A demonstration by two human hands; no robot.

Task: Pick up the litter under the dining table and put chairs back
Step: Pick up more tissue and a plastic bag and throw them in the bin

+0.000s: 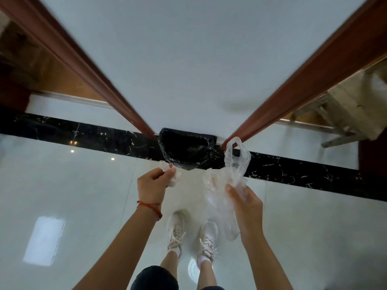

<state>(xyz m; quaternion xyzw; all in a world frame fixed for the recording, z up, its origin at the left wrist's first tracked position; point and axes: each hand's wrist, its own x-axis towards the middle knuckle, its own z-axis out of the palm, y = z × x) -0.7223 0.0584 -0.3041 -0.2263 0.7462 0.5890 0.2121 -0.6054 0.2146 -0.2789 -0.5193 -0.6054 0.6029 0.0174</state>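
Two featherlight, floppy scraps: your left hand [152, 185] pinches crumpled wrap [172, 176], your right hand [247, 204] clutches a clear bag [232, 164]—bunch them tight.

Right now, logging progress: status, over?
Left hand shut on crumpled wrapper. Right hand shut on clear plastic bag. Black-lined bin ahead, path clear.
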